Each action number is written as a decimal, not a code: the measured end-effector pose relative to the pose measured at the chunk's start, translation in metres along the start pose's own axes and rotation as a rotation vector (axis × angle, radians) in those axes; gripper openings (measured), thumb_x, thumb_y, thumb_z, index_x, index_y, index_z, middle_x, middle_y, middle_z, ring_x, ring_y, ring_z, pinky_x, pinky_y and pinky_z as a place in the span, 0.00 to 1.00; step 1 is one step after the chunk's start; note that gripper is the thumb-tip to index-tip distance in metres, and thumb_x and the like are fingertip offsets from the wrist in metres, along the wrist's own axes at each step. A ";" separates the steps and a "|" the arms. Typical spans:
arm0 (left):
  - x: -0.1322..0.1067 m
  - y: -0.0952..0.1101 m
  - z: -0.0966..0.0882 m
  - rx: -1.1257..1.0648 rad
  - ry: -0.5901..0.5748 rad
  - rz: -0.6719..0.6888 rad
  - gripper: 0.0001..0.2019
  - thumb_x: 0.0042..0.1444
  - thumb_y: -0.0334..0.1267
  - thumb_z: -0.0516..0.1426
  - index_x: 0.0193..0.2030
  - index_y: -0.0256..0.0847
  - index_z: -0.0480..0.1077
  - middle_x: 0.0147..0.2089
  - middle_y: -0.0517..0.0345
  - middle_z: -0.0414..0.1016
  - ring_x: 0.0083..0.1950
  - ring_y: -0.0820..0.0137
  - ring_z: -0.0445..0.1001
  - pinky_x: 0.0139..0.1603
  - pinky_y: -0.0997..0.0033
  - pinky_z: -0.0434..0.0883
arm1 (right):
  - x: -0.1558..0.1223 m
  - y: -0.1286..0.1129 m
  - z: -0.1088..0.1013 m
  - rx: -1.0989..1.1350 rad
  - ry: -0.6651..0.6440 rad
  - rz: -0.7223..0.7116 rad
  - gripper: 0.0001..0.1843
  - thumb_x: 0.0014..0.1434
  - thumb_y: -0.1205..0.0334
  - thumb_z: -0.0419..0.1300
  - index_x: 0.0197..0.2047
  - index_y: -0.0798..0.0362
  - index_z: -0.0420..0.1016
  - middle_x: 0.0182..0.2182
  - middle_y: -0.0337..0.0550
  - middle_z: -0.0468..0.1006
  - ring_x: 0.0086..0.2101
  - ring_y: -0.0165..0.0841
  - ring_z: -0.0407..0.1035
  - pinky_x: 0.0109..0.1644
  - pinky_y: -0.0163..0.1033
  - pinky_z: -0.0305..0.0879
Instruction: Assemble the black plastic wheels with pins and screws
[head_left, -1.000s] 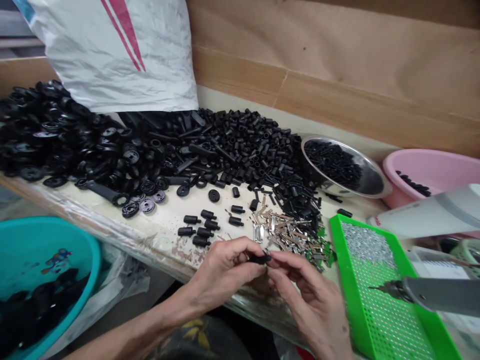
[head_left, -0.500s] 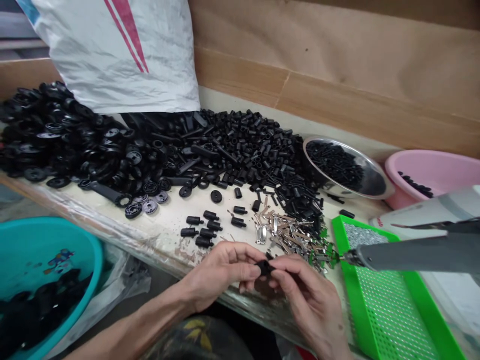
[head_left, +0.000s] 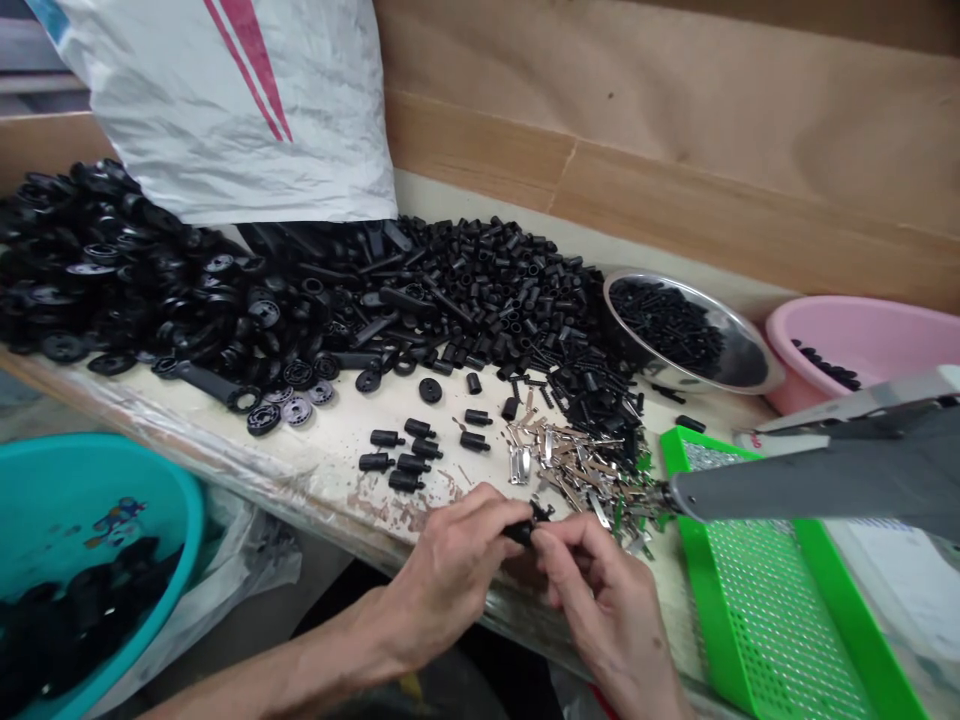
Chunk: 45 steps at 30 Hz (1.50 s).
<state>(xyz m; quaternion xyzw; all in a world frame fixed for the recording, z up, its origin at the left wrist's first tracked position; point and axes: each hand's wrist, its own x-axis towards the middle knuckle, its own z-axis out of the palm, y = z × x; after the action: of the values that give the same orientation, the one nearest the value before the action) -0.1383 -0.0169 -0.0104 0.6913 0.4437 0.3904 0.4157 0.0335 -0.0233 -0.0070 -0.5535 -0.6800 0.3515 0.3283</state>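
You have: eight black stemmed cylinders [head_left: 406,482]; one steel bowl [head_left: 750,367]; one green tray [head_left: 712,620]; one pink basin [head_left: 900,330]; one teal basin [head_left: 75,472]; one white bag [head_left: 330,130]; metal clips [head_left: 570,468], heaped, too many to count.

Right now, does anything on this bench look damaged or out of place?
The tabletop looks worn: brownish patches break its pale surface near the front, beside the black cylinders. A stray black piece lies behind the green tray.

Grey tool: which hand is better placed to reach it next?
Likely the right hand: nearer the grey tool than the left hand, though both have fingers at the black part.
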 end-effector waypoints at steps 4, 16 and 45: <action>-0.001 0.001 0.001 -0.041 -0.002 -0.036 0.15 0.58 0.23 0.53 0.48 0.41 0.71 0.39 0.57 0.73 0.40 0.71 0.72 0.41 0.74 0.69 | -0.002 -0.004 0.000 0.055 0.006 0.063 0.13 0.65 0.54 0.53 0.32 0.51 0.69 0.20 0.34 0.69 0.19 0.27 0.65 0.21 0.30 0.59; -0.006 -0.009 0.007 0.103 0.002 0.104 0.14 0.62 0.26 0.50 0.53 0.40 0.67 0.42 0.53 0.70 0.41 0.71 0.72 0.41 0.73 0.71 | -0.007 0.001 0.006 0.145 -0.012 0.185 0.16 0.65 0.51 0.52 0.29 0.50 0.65 0.19 0.33 0.65 0.18 0.27 0.59 0.20 0.31 0.55; -0.007 -0.023 0.013 0.341 0.111 0.394 0.13 0.63 0.28 0.49 0.47 0.39 0.72 0.36 0.52 0.73 0.37 0.70 0.73 0.40 0.70 0.74 | -0.014 -0.005 0.022 0.616 -0.053 0.461 0.22 0.61 0.43 0.55 0.27 0.50 0.56 0.19 0.26 0.51 0.17 0.21 0.43 0.18 0.28 0.42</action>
<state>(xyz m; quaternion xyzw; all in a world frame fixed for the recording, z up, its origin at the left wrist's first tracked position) -0.1352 -0.0201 -0.0376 0.8018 0.3822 0.4209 0.1842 0.0151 -0.0401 -0.0153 -0.5579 -0.4085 0.6181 0.3739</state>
